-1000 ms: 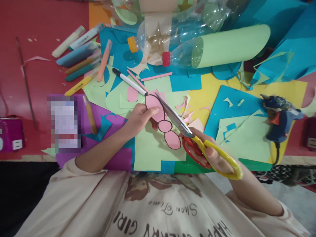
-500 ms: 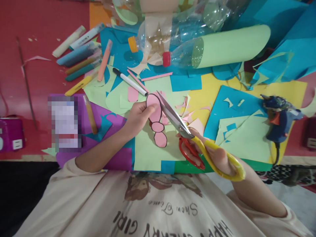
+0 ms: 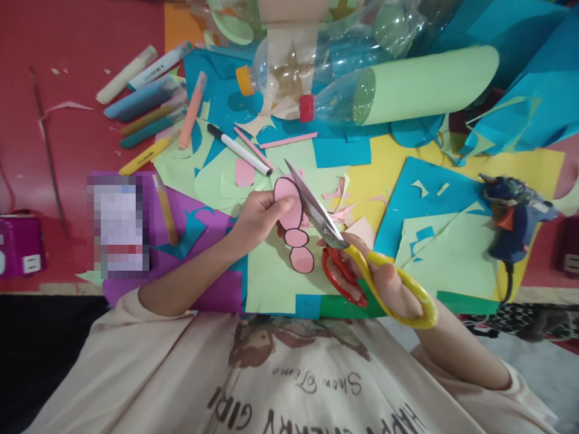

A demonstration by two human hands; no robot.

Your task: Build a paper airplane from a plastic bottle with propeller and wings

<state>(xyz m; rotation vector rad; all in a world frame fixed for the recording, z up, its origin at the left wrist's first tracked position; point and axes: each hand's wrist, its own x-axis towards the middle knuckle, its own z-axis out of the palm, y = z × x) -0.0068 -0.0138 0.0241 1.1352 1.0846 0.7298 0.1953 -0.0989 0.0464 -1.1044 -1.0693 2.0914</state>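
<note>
My left hand [image 3: 257, 220] pinches a pink paper cut-out [image 3: 295, 235] with a black outline, made of three rounded lobes, held above the table. My right hand [image 3: 384, 280] grips red and yellow scissors [image 3: 348, 253] through the handles. The blades point up and left and lie along the right edge of the cut-out's top lobe. Pink paper scraps [image 3: 340, 208] lie under the blades.
Sheets of green, blue and yellow paper [image 3: 398, 181] cover the table. Markers [image 3: 149, 114] lie at the back left, a black-capped pen [image 3: 239, 149] near the middle. Clear plastic bottles [image 3: 325, 90] and a rolled green sheet [image 3: 429, 84] sit behind. A blue glue gun [image 3: 513, 214] rests at the right.
The left hand turned the pink cut-out, swinging its lower lobes left and back a little. The scissors shifted left along its edge and the handles opened, then closed somewhat.
</note>
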